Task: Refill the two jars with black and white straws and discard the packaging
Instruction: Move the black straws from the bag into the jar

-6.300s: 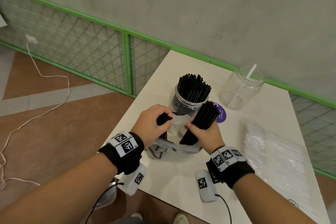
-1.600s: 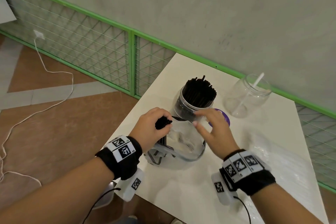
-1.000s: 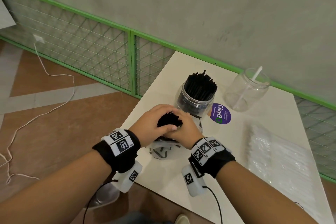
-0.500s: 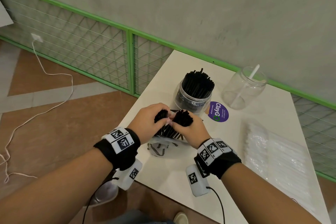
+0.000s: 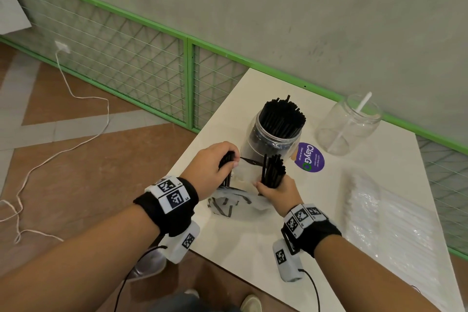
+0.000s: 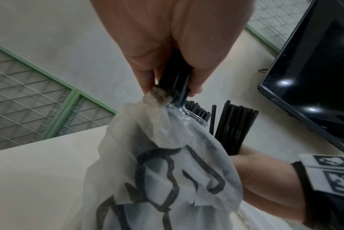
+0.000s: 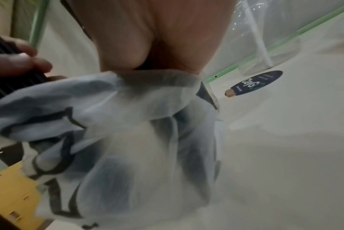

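Note:
A clear jar (image 5: 274, 138) packed with black straws (image 5: 282, 115) stands mid-table. In front of it my left hand (image 5: 217, 167) grips the rim of a printed plastic bag (image 5: 235, 204) together with a few black straws (image 6: 175, 84). My right hand (image 5: 274, 191) grips a small bundle of black straws (image 5: 273, 171) held upright just above the bag's mouth. A second clear jar (image 5: 348, 125) at the back right holds one white straw (image 5: 350, 119). A clear pack of white straws (image 5: 395, 220) lies on the table's right side.
A purple round sticker (image 5: 309, 157) lies between the jars. The white table (image 5: 253, 248) ends close to my wrists; a green mesh fence (image 5: 141, 58) and a white cable (image 5: 76, 134) on the floor are to the left. A dark screen (image 6: 315, 70) appears in the left wrist view.
My right hand has drawn a bundle of black straws up and right out of the bag, away from my left hand, which stays gripping the bag's rim.

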A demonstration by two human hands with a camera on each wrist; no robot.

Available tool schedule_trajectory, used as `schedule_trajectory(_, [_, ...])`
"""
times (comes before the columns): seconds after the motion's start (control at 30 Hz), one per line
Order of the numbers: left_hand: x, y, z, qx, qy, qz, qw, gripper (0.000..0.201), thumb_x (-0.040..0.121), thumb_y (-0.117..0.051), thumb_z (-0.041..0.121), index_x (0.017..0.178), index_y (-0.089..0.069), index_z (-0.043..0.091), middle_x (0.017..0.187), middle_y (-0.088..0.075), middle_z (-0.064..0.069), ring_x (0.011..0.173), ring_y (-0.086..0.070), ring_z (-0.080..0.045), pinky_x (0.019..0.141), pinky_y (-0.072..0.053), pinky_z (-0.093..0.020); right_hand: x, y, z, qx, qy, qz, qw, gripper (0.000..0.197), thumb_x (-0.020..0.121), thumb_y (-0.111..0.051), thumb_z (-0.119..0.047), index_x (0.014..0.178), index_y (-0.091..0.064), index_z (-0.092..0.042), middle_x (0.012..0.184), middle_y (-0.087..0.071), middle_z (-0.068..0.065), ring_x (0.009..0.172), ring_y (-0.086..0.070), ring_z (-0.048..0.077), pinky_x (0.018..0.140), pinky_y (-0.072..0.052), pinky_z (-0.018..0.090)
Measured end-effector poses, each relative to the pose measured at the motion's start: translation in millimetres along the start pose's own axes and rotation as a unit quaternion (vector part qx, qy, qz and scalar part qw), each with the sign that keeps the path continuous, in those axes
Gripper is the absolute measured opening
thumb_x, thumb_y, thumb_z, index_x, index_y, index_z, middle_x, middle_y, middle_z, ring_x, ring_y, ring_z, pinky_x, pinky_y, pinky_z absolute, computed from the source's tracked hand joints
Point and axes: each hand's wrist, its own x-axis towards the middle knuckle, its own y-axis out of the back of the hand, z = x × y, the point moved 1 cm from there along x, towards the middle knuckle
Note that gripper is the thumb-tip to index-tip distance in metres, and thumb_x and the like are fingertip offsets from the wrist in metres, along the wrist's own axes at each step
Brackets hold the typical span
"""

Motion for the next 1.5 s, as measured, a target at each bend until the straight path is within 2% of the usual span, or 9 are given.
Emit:
schedule_trajectory(0.2, [2,-3,2,0.004,0.010,0.001,1.000,0.010,0.090,-0.056,0.014,0.095,-0.057,0.022,0.092,-0.059,0.012,0.086,-0.050,0.004,0.073,-0.034,-0.004,4,41,-51,0.072,0.081,0.034,0.994,0.016,0.081,-0.069,-0.035,0.076,-0.070,-0.019,0.084,-0.072,0.005,0.087,-0.069,0.021,0.085,-0.054,0.041])
schedule_trajectory(0.37, [2,-4,4,0.005,0.012,-0.009,1.000,0.011,0.091,-0.055,0.015,0.094,-0.055,0.026,0.093,-0.060,0.011,0.086,-0.051,0.002,0.073,-0.035,-0.006,8,87,-124,0.191,0.168,0.094,0.963,0.027,0.091,-0.062,-0.015,0.072,-0.072,-0.031,0.081,-0.074,0.006,0.090,-0.070,0.032,0.091,-0.052,0.050])
schedule_trajectory(0.63, [1,-3,5,0.004,0.015,-0.005,1.000,0.015,0.091,-0.056,0.013,0.093,-0.054,0.027,0.092,-0.059,0.014,0.087,-0.051,0.003,0.074,-0.036,-0.005,56,99,-151,0.327,0.143,0.172,0.918,0.015,0.091,-0.059,-0.003,0.079,-0.055,-0.013,0.084,-0.070,0.008,0.088,-0.070,0.031,0.076,-0.057,0.037])
schedule_trajectory(0.9, [3,-2,2,0.005,0.017,0.007,1.000,0.014,0.090,-0.056,0.012,0.094,-0.055,0.025,0.089,-0.057,0.017,0.086,-0.051,0.005,0.073,-0.035,-0.004,79,71,-121,0.219,0.117,0.166,0.954,0.012,0.082,-0.065,-0.011,0.085,-0.062,-0.001,0.084,-0.072,0.014,0.085,-0.069,0.023,0.093,-0.052,0.044])
schedule_trajectory(1.1, [4,0,1,0.006,0.019,0.010,1.000,0.012,0.090,-0.056,0.012,0.094,-0.055,0.024,0.089,-0.058,0.015,0.085,-0.051,0.005,0.072,-0.034,-0.003,84,67,-118,0.237,0.112,0.150,0.953,0.028,0.079,-0.074,-0.010,0.103,-0.059,-0.011,0.088,-0.069,-0.005,0.088,-0.065,0.009,0.092,-0.051,0.030])
schedule_trajectory(1.2, [5,1,-1,0.006,0.018,0.013,1.000,0.012,0.090,-0.056,0.012,0.094,-0.055,0.023,0.090,-0.058,0.014,0.086,-0.050,0.005,0.073,-0.035,-0.004,92,77,-127,0.243,0.131,0.151,0.949,0.029,0.085,-0.070,-0.019,0.110,-0.055,-0.017,0.098,-0.070,0.001,0.089,-0.065,0.006,0.083,-0.048,0.019])
schedule_trajectory(1.3, [6,0,-2,0.010,0.016,0.012,1.000,0.015,0.090,-0.057,0.013,0.093,-0.054,0.027,0.090,-0.058,0.015,0.086,-0.050,0.006,0.073,-0.034,-0.003,102,80,-130,0.171,0.152,0.139,0.963,0.028,0.088,-0.064,-0.027,0.114,-0.059,-0.017,0.113,-0.066,0.005,0.103,-0.063,0.015,0.083,-0.044,0.016])
schedule_trajectory(1.4, [7,0,-3,0.015,0.017,0.015,1.000,0.012,0.090,-0.057,0.015,0.093,-0.055,0.026,0.090,-0.058,0.015,0.086,-0.051,0.005,0.072,-0.036,-0.005,100,66,-126,-0.055,0.189,0.099,0.975,0.032,0.093,-0.059,-0.023,0.123,-0.060,-0.012,0.120,-0.061,0.000,0.108,-0.055,0.014,0.089,-0.035,0.010])
schedule_trajectory(1.5, [9,0,-4,0.017,0.019,0.015,1.000,0.009,0.090,-0.057,0.016,0.094,-0.056,0.024,0.090,-0.058,0.014,0.085,-0.051,0.005,0.071,-0.036,-0.005,92,46,-108,-0.276,0.260,0.053,0.924,0.039,0.094,-0.055,-0.020,0.132,-0.052,-0.011,0.138,-0.053,0.005,0.130,-0.044,0.021,0.110,-0.022,0.025])
